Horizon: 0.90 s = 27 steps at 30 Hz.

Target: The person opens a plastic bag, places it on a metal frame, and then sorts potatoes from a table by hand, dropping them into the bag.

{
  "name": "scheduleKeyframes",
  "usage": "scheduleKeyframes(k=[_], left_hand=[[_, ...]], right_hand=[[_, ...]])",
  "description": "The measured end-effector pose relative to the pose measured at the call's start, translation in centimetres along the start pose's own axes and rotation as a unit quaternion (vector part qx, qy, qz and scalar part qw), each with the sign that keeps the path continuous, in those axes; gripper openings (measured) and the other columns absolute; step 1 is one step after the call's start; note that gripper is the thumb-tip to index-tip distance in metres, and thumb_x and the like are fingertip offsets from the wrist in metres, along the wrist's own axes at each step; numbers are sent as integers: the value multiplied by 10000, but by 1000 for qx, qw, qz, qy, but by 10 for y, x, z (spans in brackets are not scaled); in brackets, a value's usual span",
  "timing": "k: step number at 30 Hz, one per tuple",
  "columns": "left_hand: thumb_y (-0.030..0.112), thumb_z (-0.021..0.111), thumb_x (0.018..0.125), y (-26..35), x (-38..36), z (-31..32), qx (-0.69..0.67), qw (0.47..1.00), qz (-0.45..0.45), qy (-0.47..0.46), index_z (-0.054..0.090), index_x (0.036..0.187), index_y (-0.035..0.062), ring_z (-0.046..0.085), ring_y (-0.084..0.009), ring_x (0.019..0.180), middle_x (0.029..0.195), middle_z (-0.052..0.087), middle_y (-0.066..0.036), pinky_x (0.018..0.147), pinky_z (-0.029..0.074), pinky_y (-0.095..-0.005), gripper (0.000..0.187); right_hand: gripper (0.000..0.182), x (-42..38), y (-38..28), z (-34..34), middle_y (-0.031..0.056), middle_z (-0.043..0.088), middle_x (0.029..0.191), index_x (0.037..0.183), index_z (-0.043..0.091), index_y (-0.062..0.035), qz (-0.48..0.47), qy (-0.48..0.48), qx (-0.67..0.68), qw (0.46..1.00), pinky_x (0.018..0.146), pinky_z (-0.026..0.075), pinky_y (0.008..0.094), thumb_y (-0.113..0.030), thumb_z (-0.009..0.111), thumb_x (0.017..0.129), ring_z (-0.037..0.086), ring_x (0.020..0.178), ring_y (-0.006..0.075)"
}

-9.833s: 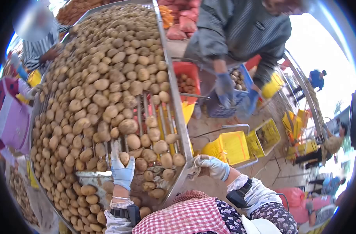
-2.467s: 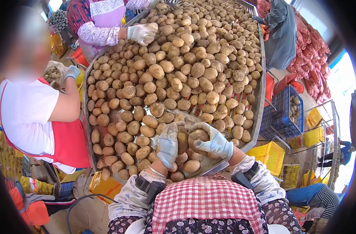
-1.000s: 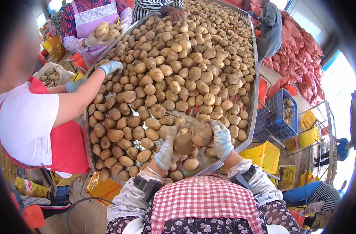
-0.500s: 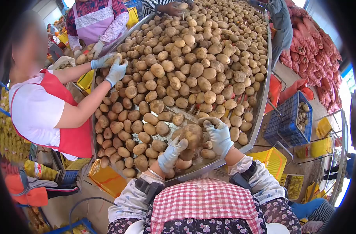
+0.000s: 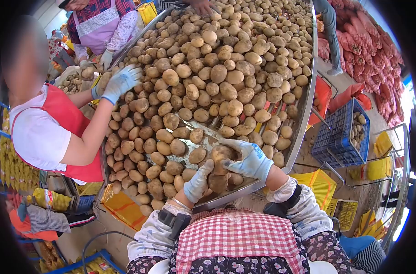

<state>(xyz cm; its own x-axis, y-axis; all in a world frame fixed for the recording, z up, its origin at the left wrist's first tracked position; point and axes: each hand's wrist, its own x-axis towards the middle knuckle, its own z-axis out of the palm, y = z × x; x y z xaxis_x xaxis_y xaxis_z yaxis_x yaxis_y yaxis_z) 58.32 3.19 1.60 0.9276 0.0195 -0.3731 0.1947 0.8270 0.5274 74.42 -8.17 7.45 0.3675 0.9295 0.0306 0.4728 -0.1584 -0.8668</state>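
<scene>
Both my hands wear pale blue gloves at the near end of a metal sorting table [image 5: 242,191]. My right hand [image 5: 250,160] has its fingers wrapped round the right side of a large brown potato [image 5: 219,156]. On the left, my left hand [image 5: 199,182] is closed against the lower side of the held potatoes; a second darker potato [image 5: 217,181] sits just below the large one, between the hands. Loose potatoes [image 5: 235,108] are heaped over the table beyond, with several lying close to my left hand.
A person in a red apron [image 5: 75,132] reaches over the table's left side. Another person [image 5: 101,27] stands farther back. To the right are a blue crate [image 5: 338,137], yellow crates [image 5: 315,185] and stacked red mesh sacks [image 5: 367,55].
My right hand has moved down and left, closing round the large potato. The co-worker's hands have separated and moved left. In view, the potato heap has shifted slightly.
</scene>
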Motion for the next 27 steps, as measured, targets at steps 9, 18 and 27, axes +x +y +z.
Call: scheduleKeyframes(k=[9, 18, 27], left_hand=[[674, 531, 809, -3, 0, 8, -74, 992, 18, -105, 367, 1380, 42, 530, -255, 1163, 1291, 516, -129, 971, 467, -408, 867], [757, 489, 766, 11, -2, 28, -9, 997, 48, -53, 346, 1390, 52, 530, -267, 1154, 1286, 509, -134, 973, 462, -414, 953], [677, 508, 810, -9, 5, 0, 98, 988, -66, -95, 370, 1372, 35, 554, -241, 1128, 1265, 531, -127, 966, 465, -362, 864]], right_hand=[[170, -2, 29, 11, 117, 666, 822, 1001, 657, -39, 64, 133, 109, 983, 676, 521, 315, -114, 557, 886, 645, 716, 191], [348, -11, 23, -6, 111, 517, 1264, 1169, 542, -23, -2, 149, 270, 951, 936, 443, 314, -133, 637, 853, 521, 1134, 173], [223, -14, 25, 10, 71, 609, 1108, 1095, 614, -20, 38, 2, 277, 960, 934, 426, 294, -138, 579, 910, 552, 1063, 164]])
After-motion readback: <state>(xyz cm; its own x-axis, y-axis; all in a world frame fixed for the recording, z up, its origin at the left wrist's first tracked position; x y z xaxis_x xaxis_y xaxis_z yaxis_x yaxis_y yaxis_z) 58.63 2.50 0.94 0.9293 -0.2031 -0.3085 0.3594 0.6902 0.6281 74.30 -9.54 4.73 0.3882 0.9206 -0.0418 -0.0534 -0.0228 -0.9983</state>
